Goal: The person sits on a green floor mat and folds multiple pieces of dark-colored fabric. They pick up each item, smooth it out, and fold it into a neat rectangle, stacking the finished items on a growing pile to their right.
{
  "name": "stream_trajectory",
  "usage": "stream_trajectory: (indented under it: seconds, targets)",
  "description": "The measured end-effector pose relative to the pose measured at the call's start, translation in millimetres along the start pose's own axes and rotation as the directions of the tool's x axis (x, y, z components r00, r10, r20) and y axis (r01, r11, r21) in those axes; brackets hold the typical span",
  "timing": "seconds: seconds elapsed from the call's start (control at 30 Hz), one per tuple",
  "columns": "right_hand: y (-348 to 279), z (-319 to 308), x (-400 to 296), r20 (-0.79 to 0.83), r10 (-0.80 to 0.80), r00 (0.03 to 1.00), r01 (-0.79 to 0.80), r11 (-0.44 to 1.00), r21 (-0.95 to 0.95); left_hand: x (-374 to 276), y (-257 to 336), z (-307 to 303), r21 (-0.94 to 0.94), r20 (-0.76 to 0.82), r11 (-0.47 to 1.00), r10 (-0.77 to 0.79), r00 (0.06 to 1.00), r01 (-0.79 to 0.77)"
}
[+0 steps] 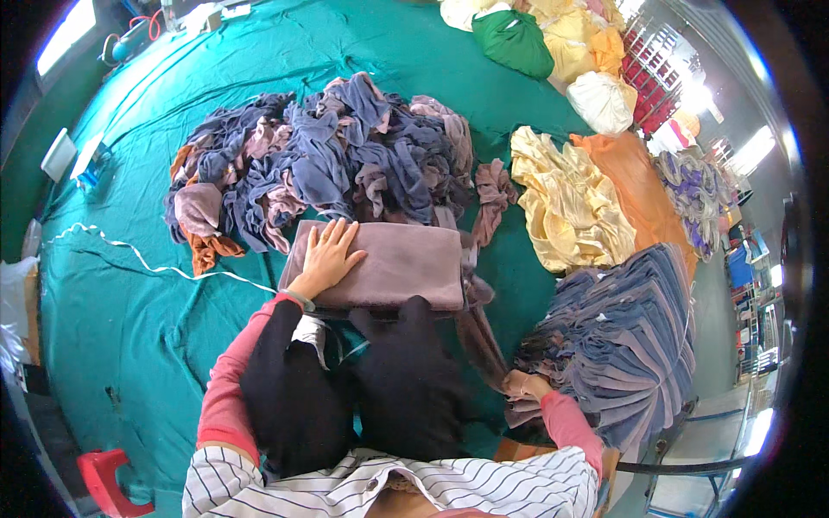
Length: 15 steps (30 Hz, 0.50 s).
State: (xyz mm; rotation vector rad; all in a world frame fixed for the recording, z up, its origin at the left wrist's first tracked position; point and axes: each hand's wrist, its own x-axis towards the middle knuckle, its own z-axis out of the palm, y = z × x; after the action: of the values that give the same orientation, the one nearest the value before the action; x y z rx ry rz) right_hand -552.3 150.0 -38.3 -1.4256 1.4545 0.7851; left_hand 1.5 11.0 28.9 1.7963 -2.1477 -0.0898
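Observation:
My left hand (pixel 331 254) lies flat, fingers spread, on the left part of a folded mauve cloth (pixel 401 265) on top of a stack in front of my knees. To the right, my right hand (pixel 526 386) grips the lower end of a long brown cloth strip (pixel 482 337) that runs down from the stack's right side. Close beside that hand stands a large bundle of folded blue-grey and mauve cloths (pixel 622 343). Beyond the stack lies a loose heap of crumpled blue and mauve cloths (pixel 324 149).
Yellow crumpled fabric (pixel 570 201) and orange fabric (pixel 631 188) lie at right. Tied cloth bundles, one green (pixel 515 42) and one white (pixel 599 102), stand at the upper right. A white cord (pixel 149 262) crosses the green sheet (pixel 129 311). A red plastic object (pixel 113 482) is at lower left.

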Motion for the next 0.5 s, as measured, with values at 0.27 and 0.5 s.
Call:
stream_trajectory:
  seconds: [0.27,0.5]
  targets:
    - [-103,-70,-155,-0.594,-0.480,0.646,0.743,0.219,0.632,32,48,-73,-0.247,0.208,0.897,0.419,0.884,-0.367]
    - [-190,-152,-311,-0.908,-0.345,-0.236,0.970,-0.132,-0.202,41,184,-137,-0.436,0.191,0.725,0.654,0.732,-0.534]
